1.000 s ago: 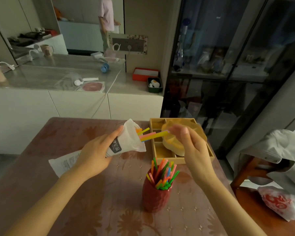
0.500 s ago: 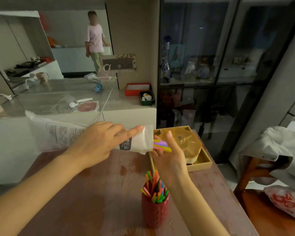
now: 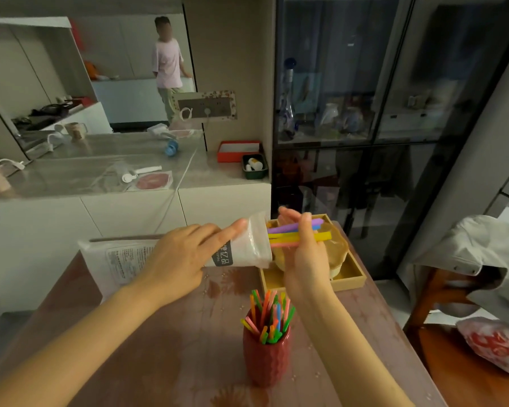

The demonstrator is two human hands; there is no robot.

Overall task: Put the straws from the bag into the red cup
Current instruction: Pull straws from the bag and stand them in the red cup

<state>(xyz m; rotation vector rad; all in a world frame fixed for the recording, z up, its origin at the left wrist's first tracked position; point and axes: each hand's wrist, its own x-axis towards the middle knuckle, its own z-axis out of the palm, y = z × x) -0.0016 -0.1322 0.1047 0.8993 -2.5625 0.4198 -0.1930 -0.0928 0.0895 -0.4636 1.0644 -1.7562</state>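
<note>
Head view only. Gripped the bag (image 3: 247, 245) near its mouth with the left hand (image 3: 177, 259), held level above the table (image 3: 159, 362). Pinched a small bundle of straws (image 3: 291, 230) with the right hand (image 3: 304, 257), partway out of the bag's mouth, above and behind the red cup (image 3: 266, 359), already stocked with many. Probably mid-extraction; next called for pulling clear, tipping upright, lowering into the cup without knocking it.

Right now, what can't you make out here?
Head view only:
- Count of straws being pulled: the right hand wraps them.
- Number left in the bag: cloudy plastic and the left hand cover them.
- Tray compartments: the right hand and a tan dish cover them.
- Bag print: too small, blurred.
</note>
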